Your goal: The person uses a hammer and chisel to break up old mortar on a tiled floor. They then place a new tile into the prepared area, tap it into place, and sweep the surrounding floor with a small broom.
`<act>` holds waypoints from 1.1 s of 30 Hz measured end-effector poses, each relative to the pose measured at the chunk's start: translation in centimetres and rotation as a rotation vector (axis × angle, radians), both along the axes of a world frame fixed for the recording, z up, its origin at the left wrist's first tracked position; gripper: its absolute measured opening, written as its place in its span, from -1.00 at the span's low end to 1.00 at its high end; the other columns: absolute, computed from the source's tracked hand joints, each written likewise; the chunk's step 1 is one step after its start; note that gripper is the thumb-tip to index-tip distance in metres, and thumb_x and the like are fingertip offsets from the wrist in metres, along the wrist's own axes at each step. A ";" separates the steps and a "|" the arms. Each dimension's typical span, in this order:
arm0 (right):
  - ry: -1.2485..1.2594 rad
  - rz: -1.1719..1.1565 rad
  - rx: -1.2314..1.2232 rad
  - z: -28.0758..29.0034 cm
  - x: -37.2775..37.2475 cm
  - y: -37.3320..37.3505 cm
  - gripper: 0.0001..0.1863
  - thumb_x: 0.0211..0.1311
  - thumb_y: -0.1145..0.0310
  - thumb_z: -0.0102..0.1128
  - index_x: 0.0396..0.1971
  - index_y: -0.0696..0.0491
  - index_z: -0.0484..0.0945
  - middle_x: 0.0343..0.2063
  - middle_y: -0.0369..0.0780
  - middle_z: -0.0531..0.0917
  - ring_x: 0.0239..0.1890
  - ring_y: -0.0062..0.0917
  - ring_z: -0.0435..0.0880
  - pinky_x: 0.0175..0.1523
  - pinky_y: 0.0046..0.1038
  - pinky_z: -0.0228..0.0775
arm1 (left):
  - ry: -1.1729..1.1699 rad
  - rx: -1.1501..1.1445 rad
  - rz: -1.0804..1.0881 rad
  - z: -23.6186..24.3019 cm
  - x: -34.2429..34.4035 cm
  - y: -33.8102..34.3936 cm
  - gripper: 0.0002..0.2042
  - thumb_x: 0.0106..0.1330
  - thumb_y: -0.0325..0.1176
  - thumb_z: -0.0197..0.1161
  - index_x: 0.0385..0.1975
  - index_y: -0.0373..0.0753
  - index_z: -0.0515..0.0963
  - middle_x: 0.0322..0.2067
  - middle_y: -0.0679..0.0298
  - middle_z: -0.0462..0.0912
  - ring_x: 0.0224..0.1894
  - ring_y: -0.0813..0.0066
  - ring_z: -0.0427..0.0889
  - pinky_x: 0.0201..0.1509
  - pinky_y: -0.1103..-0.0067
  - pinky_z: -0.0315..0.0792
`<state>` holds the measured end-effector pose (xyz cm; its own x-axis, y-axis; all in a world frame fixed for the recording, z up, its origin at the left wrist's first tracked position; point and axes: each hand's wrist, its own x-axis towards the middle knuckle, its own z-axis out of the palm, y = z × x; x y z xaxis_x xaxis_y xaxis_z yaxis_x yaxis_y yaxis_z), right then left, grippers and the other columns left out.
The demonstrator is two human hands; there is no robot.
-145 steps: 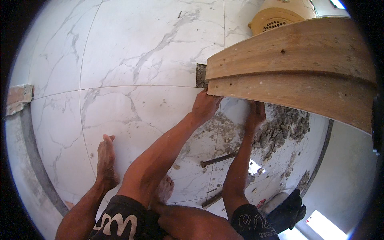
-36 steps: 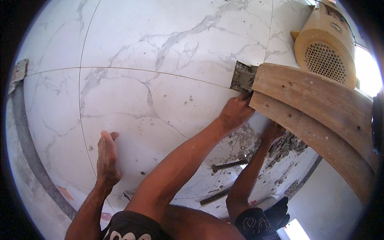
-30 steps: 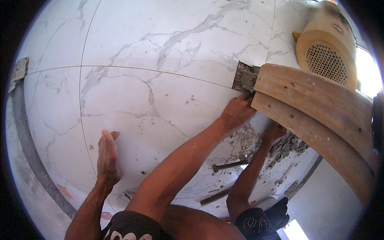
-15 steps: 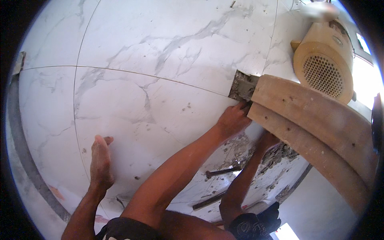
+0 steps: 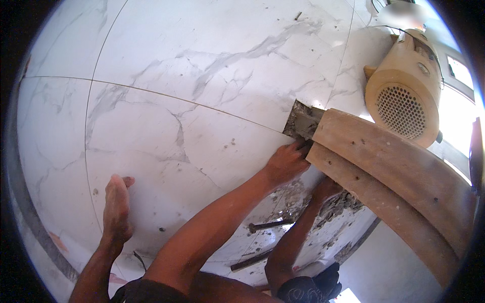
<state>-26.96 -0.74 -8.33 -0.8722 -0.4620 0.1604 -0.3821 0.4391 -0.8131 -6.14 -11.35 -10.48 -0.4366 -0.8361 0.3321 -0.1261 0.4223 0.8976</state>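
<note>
My left hand (image 5: 287, 160) is closed, its fingers curled down at the edge of a rough square cut-out (image 5: 303, 120) in the white marbled floor tile. What it holds is hidden by the end of the wooden boards (image 5: 379, 151). My right hand (image 5: 326, 190) reaches in behind the lower board, so its fingers are out of sight. Two brown planks, one overlapping the other, slant from beside my hands to the right. Grey mortar shows inside the cut-out. Broken rubble (image 5: 339, 208) lies just below my right hand.
A dark hammer-like tool (image 5: 270, 225) and a dark bar (image 5: 251, 260) lie on the tiles near my right forearm. A dusty beige cylindrical machine (image 5: 404, 101) with a perforated end stands beyond the boards. My bare foot (image 5: 118, 207) rests at left.
The whole view has shifted slightly, so the boards, machine and tools sit a little lower or farther left. Both hands stay at the same spots beside the boards and cut-out.
</note>
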 end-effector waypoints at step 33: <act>0.032 0.030 -0.025 0.1 2.4 -1.3 -0.64 0.27 0.39 0.23 -0.03 0.30 0.52 -0.03 -0.02 0.60 -0.02 -0.34 0.59 0.09 -0.29 0.44 | -0.209 -0.062 -0.102 0.2 0.1 -0.4 -0.78 0.02 -0.37 0.23 -0.30 -0.24 0.59 -0.10 0.17 0.54 0.05 0.19 0.49 -0.24 0.35 0.61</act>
<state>-24.61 -2.00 -8.23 -0.8522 -0.4834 0.2002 -0.4212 0.4068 -0.8106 -6.08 -11.76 -10.28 -0.5820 -0.7651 0.2753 -0.2600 0.4959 0.8285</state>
